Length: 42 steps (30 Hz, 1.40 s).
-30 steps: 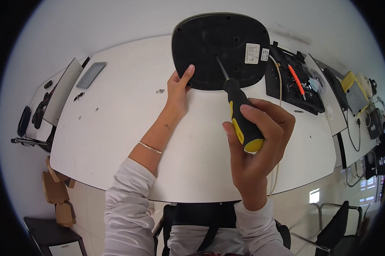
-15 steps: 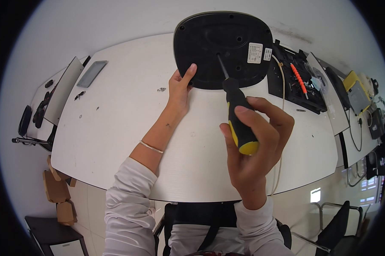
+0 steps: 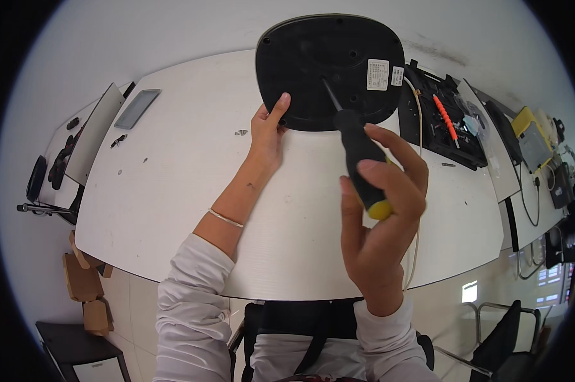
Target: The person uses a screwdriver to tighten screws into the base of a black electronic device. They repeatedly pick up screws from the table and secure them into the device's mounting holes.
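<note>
A black, rounded base plate of a device (image 3: 300,57) is held up on edge at the far side of the table, its underside facing me. It has several screw holes and two white labels. My left hand (image 3: 269,130) grips its lower left edge, thumb on the front and the other fingers behind, partly hidden. In my right hand (image 3: 392,204) is a screwdriver (image 3: 359,153) with a black and yellow handle. Its shaft points up and left, and the tip meets a hole near the plate's middle.
The white table (image 3: 172,197) has small scraps on it and a grey tray (image 3: 137,108) at the far left. A black toolbox tray (image 3: 427,121) with an orange-red rod (image 3: 445,118) lies at the right. A pale cable (image 3: 421,165) runs down beside my right hand.
The screwdriver has turned in my right hand, its handle end shifting right and slightly up as the fingers move. The device has shifted slightly left and up with my left hand still on it.
</note>
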Tool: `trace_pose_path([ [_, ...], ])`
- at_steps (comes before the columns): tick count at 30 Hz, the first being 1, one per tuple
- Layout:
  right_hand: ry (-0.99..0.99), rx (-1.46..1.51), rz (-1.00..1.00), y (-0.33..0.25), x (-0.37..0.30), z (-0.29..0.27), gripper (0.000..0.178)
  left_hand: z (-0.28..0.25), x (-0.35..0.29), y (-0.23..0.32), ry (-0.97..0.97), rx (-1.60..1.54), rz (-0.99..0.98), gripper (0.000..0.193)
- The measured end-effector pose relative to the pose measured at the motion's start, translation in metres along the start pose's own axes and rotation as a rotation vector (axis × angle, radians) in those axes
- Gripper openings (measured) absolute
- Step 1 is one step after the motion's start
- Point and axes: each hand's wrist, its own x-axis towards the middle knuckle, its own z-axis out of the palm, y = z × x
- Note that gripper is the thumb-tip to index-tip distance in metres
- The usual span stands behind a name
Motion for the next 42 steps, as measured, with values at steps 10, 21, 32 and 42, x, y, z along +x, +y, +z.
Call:
trace_pose_path([
  [10,-0.077,0.017,0.004,-0.011,0.016,-0.002,0.029,-0.002,0.002,0.0,0.002,-0.023,0.007,0.034],
  [21,-0.142,-0.14,-0.026,-0.015,0.024,-0.016,0.036,0.003,-0.004,-0.001,0.01,0.002,0.024,0.034],
  [32,-0.132,-0.006,-0.115,0.002,0.018,-0.017,0.042,0.005,-0.006,0.0,0.038,-0.025,0.028,0.036],
  [42,-0.152,-0.12,-0.089,-0.001,0.011,-0.023,0.035,0.008,-0.008,-0.001,0.033,0.002,0.021,0.037],
])
